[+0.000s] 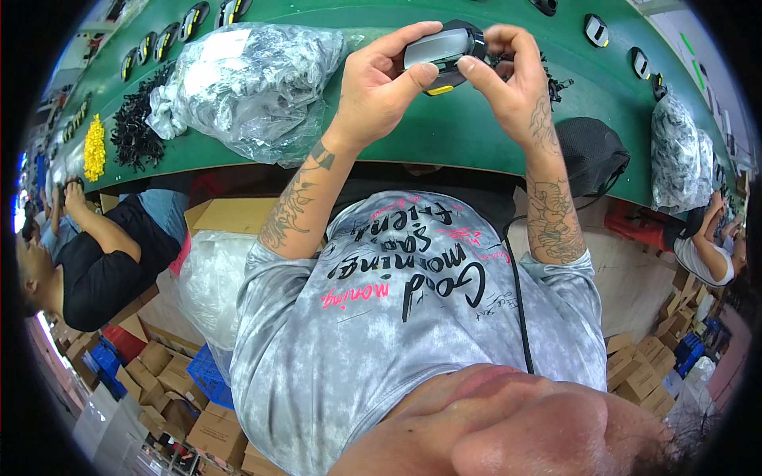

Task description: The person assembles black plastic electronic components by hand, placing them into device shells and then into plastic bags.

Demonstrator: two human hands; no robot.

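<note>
Over the green table (373,143), my left hand (379,89) grips a black housing (441,52) with a pale grey panel and a yellow piece at its near edge. Its fingers and thumb pinch the left end. From the other side, my right hand (514,83) holds the right end, with the thumb pressed on the near side and the fingers curled. Whether a small part sits in the right fingers I cannot tell. Small black parts (559,86) lie on the table just beyond the right wrist, partly hidden by it.
A large clear plastic bag (250,91) of grey parts lies left, beside piles of black parts (141,127) and yellow parts (94,149). Similar housings (596,31) line the table. A black mesh bag (589,151) sits at the near edge. Co-workers (103,254) sit on both sides.
</note>
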